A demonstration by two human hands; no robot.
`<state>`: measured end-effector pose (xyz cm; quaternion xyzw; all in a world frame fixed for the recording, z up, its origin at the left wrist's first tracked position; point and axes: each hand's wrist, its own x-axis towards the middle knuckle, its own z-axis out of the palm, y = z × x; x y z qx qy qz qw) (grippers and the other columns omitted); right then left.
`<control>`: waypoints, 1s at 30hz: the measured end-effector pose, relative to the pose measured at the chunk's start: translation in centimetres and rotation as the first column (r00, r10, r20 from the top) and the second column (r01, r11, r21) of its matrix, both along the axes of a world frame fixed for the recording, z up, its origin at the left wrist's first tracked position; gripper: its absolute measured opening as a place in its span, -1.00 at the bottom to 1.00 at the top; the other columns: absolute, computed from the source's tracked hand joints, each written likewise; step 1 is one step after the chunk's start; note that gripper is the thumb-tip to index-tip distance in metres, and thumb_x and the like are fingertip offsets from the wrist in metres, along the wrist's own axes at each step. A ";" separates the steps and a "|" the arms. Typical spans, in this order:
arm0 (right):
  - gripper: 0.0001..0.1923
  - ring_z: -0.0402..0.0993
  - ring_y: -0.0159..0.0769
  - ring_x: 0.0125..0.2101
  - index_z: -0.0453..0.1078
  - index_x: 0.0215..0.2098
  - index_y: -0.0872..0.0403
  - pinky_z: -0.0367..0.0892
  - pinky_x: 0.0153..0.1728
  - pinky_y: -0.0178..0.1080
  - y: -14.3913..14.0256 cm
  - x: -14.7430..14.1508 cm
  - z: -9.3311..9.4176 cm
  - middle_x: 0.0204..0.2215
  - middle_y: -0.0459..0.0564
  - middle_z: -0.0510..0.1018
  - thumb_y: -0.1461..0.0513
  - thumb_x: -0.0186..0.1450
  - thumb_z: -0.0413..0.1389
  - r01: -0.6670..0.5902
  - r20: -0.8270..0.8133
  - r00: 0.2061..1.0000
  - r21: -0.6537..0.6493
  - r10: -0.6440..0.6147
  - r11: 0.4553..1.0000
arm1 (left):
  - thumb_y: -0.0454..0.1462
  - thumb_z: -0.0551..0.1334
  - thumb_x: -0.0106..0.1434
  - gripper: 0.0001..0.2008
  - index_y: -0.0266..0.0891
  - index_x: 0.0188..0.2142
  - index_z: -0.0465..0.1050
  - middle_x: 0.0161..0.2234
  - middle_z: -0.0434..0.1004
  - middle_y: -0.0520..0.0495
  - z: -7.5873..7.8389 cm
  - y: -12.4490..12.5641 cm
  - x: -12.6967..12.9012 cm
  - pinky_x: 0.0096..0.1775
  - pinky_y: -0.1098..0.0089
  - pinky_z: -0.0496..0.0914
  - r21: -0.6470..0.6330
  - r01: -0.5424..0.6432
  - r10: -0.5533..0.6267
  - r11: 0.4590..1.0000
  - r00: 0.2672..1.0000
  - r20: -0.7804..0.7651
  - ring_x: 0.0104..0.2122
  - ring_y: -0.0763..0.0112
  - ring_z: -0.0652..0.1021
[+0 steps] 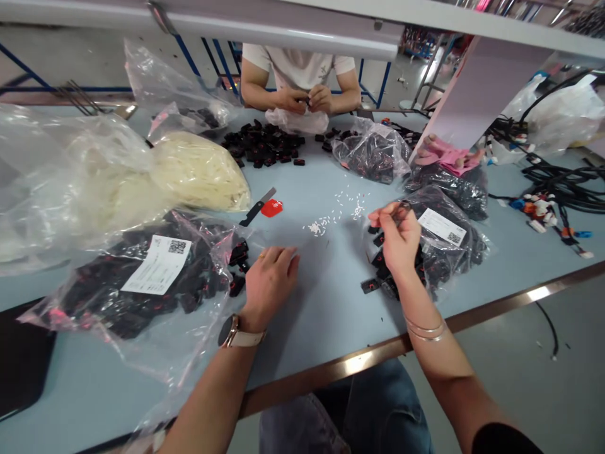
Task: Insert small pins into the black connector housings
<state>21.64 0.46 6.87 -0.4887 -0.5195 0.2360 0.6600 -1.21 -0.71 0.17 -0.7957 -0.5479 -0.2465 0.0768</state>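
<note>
My left hand (270, 279) rests palm down on the light blue table (326, 296), fingers curled, beside a clear bag of black plastic connectors (142, 284) with a white label. Whether anything lies under the fingers is hidden. My right hand (397, 236) is raised over a second labelled bag of black connectors (449, 239) and pinches a small black connector (401, 210) between thumb and fingertips. A few loose black connectors (378, 277) lie below that hand. Small white bits (331, 217) are scattered on the table between my hands.
A black-handled knife and a red piece (265, 207) lie mid-table. A bag of cream strands (198, 170) sits at left. Across the table a person's hands (305, 99) work over a pile of black parts (265, 145). Cable bundles (558, 183) lie at right.
</note>
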 end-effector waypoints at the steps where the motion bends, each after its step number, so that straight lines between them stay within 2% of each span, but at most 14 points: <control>1: -0.94 0.30 -0.50 -0.60 0.22 -0.36 0.02 0.28 -0.48 -0.36 -0.5 0.7 0.7 -0.56 -0.20 0.41 0.22 0.27 -0.02 0.005 0.059 0.998 0.003 -0.006 1.000 | -0.21 0.04 0.33 -0.72 -0.25 -0.19 0.51 -0.35 0.54 -0.15 0.0 0.0 0.0 -0.30 0.31 0.36 0.000 0.005 -0.005 1.000 1.000 0.006 -0.32 0.23 0.51; 3: -0.94 0.21 -0.52 -0.66 0.31 -0.34 0.03 0.20 -0.54 -0.38 -1.8 2.0 1.8 -0.62 -0.24 0.36 0.24 0.26 0.00 -0.042 0.293 0.954 -0.070 0.061 0.997 | -0.20 0.05 0.33 -0.71 -0.25 -0.20 0.52 -0.35 0.54 -0.15 0.0 0.1 -0.1 -0.30 0.31 0.37 0.001 0.001 -0.001 1.000 1.000 0.016 -0.33 0.22 0.52; 4: -0.93 0.21 -0.53 -0.65 0.35 -0.33 0.04 0.20 -0.53 -0.38 -2.5 2.5 2.1 -0.61 -0.23 0.38 0.23 0.24 0.04 -0.110 0.441 0.882 -0.151 0.166 0.982 | -0.20 0.06 0.33 -0.71 -0.26 -0.20 0.52 -0.34 0.55 -0.16 -0.1 0.1 -0.3 -0.30 0.30 0.37 0.003 -0.004 0.004 1.000 1.000 0.018 -0.33 0.22 0.52; 6: -0.90 0.32 -0.50 -0.58 0.42 -0.34 0.06 0.22 -0.46 -0.37 -3.6 3.4 2.0 -0.55 -0.17 0.46 0.21 0.23 0.09 -0.213 0.643 0.660 -0.338 0.390 0.917 | -0.21 0.07 0.32 -0.72 -0.28 -0.20 0.52 -0.33 0.55 -0.16 -0.1 0.3 -0.5 -0.29 0.30 0.38 0.006 -0.020 0.019 1.000 1.000 0.022 -0.32 0.20 0.52; 10: -0.89 0.45 -0.35 -0.40 0.48 -0.36 0.07 0.21 -0.39 -0.32 -4.7 4.4 0.2 -0.40 -0.05 0.55 0.19 0.18 0.18 -0.125 0.738 0.235 -0.622 0.632 0.773 | -0.21 0.07 0.30 -0.72 -0.28 -0.19 0.52 -0.33 0.55 -0.16 -0.3 0.4 -0.6 -0.29 0.29 0.38 -0.018 -0.040 0.041 0.999 0.998 0.039 -0.30 0.18 0.52; 12: -0.94 0.45 -0.32 -0.39 0.48 -0.40 0.07 0.17 -0.41 -0.31 -4.9 4.4 -0.7 -0.38 -0.03 0.55 0.23 0.16 0.19 -0.063 0.721 0.095 -0.684 0.687 0.727 | -0.21 0.07 0.30 -0.72 -0.27 -0.21 0.52 -0.34 0.54 -0.16 -0.3 0.5 -0.6 -0.26 0.28 0.39 -0.032 -0.024 0.026 0.999 0.998 0.050 -0.30 0.19 0.51; 13: -0.94 0.45 -0.31 -0.39 0.48 -0.41 0.08 0.15 -0.43 -0.31 -4.9 4.2 -1.0 -0.38 -0.02 0.54 0.25 0.17 0.17 -0.038 0.717 0.056 -0.694 0.695 0.719 | -0.21 0.07 0.30 -0.72 -0.26 -0.22 0.52 -0.34 0.54 -0.16 -0.3 0.5 -0.6 -0.25 0.27 0.39 -0.036 -0.006 0.008 0.999 0.999 0.052 -0.30 0.20 0.51; 15: -0.90 0.44 -0.31 -0.42 0.48 -0.41 0.10 0.13 -0.44 -0.30 -4.7 3.5 -1.1 -0.39 0.01 0.54 0.26 0.19 0.13 -0.009 0.727 0.034 -0.686 0.686 0.727 | -0.20 0.07 0.30 -0.72 -0.27 -0.22 0.52 -0.34 0.54 -0.16 -0.3 0.5 -0.5 -0.21 0.26 0.39 -0.042 0.050 -0.047 0.998 0.997 0.053 -0.31 0.21 0.50; 17: -0.86 0.43 -0.33 -0.44 0.48 -0.36 0.11 0.12 -0.45 -0.30 -4.2 2.5 -1.0 -0.39 0.02 0.54 0.26 0.21 0.08 -0.030 0.744 0.065 -0.664 0.664 0.747 | -0.21 0.07 0.31 -0.73 -0.28 -0.22 0.51 -0.34 0.53 -0.16 -0.3 0.6 -0.4 -0.19 0.25 0.39 -0.054 0.120 -0.117 0.991 0.991 0.066 -0.31 0.22 0.49; 20: -0.79 0.45 -0.33 -0.39 0.44 -0.19 0.04 0.16 -0.41 -0.32 -2.9 0.4 -0.8 -0.34 -0.02 0.55 0.28 0.24 0.02 -0.152 0.743 0.177 -0.627 0.645 0.764 | -0.18 0.12 0.29 -0.75 -0.26 -0.19 0.49 -0.29 0.53 -0.15 -0.3 0.6 -0.2 -0.16 0.23 0.39 -0.097 0.249 -0.236 0.964 0.963 0.130 -0.27 0.23 0.48; 22: -0.73 0.47 -0.32 -0.36 0.34 -0.06 0.00 0.19 -0.38 -0.32 -2.0 -1.1 -1.0 -0.31 -0.05 0.57 0.26 0.26 0.03 -0.218 0.699 0.272 -0.625 0.661 0.750 | -0.15 0.17 0.26 -0.73 -0.25 -0.13 0.47 -0.24 0.53 -0.16 -0.3 0.6 0.0 -0.13 0.21 0.38 -0.140 0.343 -0.314 0.929 0.929 0.193 -0.23 0.23 0.48; 24: -0.68 0.47 -0.29 -0.37 0.25 -0.01 0.02 0.19 -0.39 -0.32 -1.0 -2.4 -1.4 -0.33 -0.06 0.58 0.23 0.26 0.06 -0.242 0.666 0.307 -0.637 0.681 0.732 | -0.15 0.18 0.25 -0.72 -0.24 -0.11 0.46 -0.21 0.53 -0.16 -0.4 0.5 0.2 -0.13 0.20 0.38 -0.180 0.413 -0.365 0.893 0.897 0.249 -0.21 0.24 0.47; 27: -0.67 0.47 -0.30 -0.37 0.26 -0.04 0.03 0.18 -0.41 -0.33 0.4 -3.4 -1.9 -0.35 -0.07 0.58 0.23 0.23 0.12 -0.278 0.637 0.300 -0.653 0.710 0.704 | -0.21 0.14 0.28 -0.80 -0.23 -0.20 0.49 -0.24 0.54 -0.16 -0.6 0.5 0.3 -0.17 0.24 0.39 -0.206 0.442 -0.376 0.873 0.879 0.292 -0.24 0.27 0.47; 30: -0.79 0.47 -0.33 -0.35 0.37 -0.15 0.05 0.20 -0.37 -0.35 2.0 -3.1 -2.1 -0.33 -0.05 0.59 0.21 0.23 0.13 -0.267 0.618 0.358 -0.650 0.700 0.711 | -0.25 0.15 0.27 -0.82 -0.22 -0.21 0.49 -0.27 0.53 -0.14 -0.9 0.6 0.2 -0.18 0.25 0.39 -0.200 0.387 -0.321 0.900 0.900 0.295 -0.26 0.27 0.47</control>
